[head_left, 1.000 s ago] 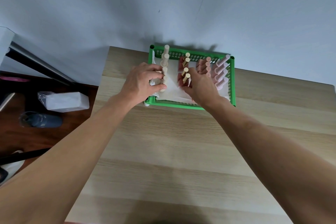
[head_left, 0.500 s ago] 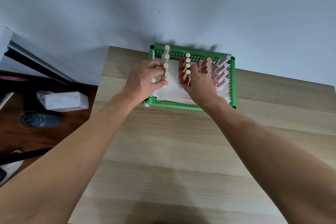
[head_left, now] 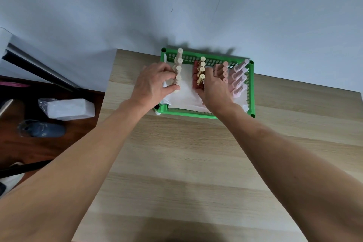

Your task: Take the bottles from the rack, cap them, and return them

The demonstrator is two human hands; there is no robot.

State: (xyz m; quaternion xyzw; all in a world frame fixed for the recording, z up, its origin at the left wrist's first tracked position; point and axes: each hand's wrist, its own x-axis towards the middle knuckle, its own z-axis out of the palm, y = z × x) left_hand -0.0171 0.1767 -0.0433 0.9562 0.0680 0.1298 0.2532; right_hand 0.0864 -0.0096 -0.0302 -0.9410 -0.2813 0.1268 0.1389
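Note:
A green basket (head_left: 252, 86) lined with white paper stands at the table's far edge. It holds rows of slim bottles: cream ones (head_left: 179, 59) at the left, red ones with gold caps (head_left: 202, 65), peach ones (head_left: 225, 68) and pale pink ones (head_left: 240, 73) at the right. My left hand (head_left: 153, 84) is closed around the nearest cream bottle (head_left: 177, 81). My right hand (head_left: 215, 88) has its fingers on the nearest red bottle (head_left: 200, 79) with the gold cap, and hides its lower part.
The light wooden table (head_left: 186, 163) stretches toward me. A grey wall rises right behind the basket. To the left, on a dark floor, lie a white wrapped pack (head_left: 68, 109), a blue shoe (head_left: 44, 130) and dark rods.
Both hands moved a little farther into the basket. The nearest red bottle has shifted back against its row, and my left fingers have closed tighter on the cream bottle.

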